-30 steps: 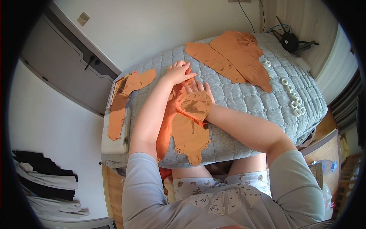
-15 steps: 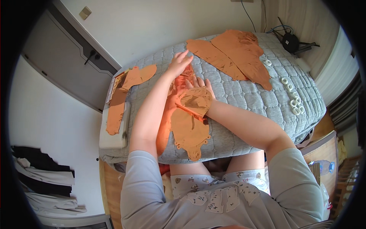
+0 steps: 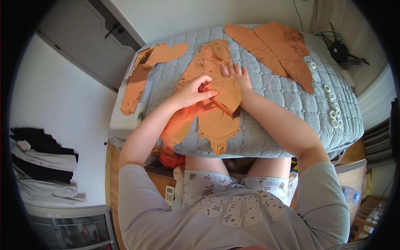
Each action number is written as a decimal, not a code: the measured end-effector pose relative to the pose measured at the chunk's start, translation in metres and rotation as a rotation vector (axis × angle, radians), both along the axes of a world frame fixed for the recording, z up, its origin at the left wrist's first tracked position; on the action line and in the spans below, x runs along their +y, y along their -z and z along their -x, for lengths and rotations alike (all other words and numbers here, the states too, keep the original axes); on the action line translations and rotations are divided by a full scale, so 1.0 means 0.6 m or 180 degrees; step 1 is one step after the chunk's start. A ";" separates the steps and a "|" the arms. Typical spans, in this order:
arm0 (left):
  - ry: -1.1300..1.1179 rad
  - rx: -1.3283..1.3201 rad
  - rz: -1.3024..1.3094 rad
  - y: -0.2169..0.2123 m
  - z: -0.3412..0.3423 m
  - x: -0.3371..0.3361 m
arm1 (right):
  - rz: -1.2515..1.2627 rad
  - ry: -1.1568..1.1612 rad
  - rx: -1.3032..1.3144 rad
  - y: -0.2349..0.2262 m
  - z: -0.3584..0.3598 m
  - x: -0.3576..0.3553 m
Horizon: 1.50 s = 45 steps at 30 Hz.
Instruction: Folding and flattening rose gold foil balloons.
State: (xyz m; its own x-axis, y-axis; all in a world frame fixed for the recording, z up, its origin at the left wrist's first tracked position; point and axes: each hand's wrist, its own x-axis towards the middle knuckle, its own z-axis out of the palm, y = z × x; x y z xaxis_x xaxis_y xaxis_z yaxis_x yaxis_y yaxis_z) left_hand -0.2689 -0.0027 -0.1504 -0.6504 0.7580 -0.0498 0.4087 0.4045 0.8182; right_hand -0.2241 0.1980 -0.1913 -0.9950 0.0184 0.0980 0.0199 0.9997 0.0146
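Note:
A flat, shiny copper-orange foil sheet (image 3: 218, 125), cut in a lobed shape like an uninflated foil balloon, lies on the grey quilted bed in front of me. My left hand (image 3: 193, 92) pinches a folded edge of it between thumb and fingers, near the sheet's middle. Palm down, my right hand (image 3: 236, 74) rests on the foil's upper right part with its fingers spread. A round flap of the foil lies between the two hands. Toward the near left, part of the sheet shines redder and hangs toward the bed's edge.
A large folded foil piece (image 3: 275, 50) lies at the far right, a narrower foil piece (image 3: 135, 85) at the left. Several white rings (image 3: 334, 113) sit near the bed's right side. Behind them stands a black router (image 3: 339, 52). A remote control (image 3: 169, 194) is below the bed.
My left hand has come back from the far end of the foil to its middle and now pinches an edge. The far part of the sheet is spread flatter. My right hand stays on it.

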 end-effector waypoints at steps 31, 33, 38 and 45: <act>0.1321 0.2133 0.0633 -0.045 -0.091 -0.035 | 0.0516 0.0135 0.0314 -0.011 -0.007 -0.011; 0.1297 0.1608 0.0254 -0.034 -0.094 -0.032 | 0.0455 0.0136 0.0327 -0.011 -0.007 -0.014; 0.0870 0.0826 -0.0152 -0.020 -0.110 -0.033 | 0.0477 0.0151 0.0388 -0.004 -0.005 -0.010; 0.1086 0.2618 0.0821 -0.052 -0.119 -0.086 | 0.0487 0.0092 0.0393 -0.007 -0.005 -0.010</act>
State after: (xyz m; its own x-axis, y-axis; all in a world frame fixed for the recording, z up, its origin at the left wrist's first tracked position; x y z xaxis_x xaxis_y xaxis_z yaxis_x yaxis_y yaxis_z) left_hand -0.1976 -0.0541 -0.1189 -0.2994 0.9446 0.1347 0.9512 0.2845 0.1193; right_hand -0.2213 0.1923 -0.1873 -0.9744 0.0708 0.2132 0.0409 0.9891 -0.1417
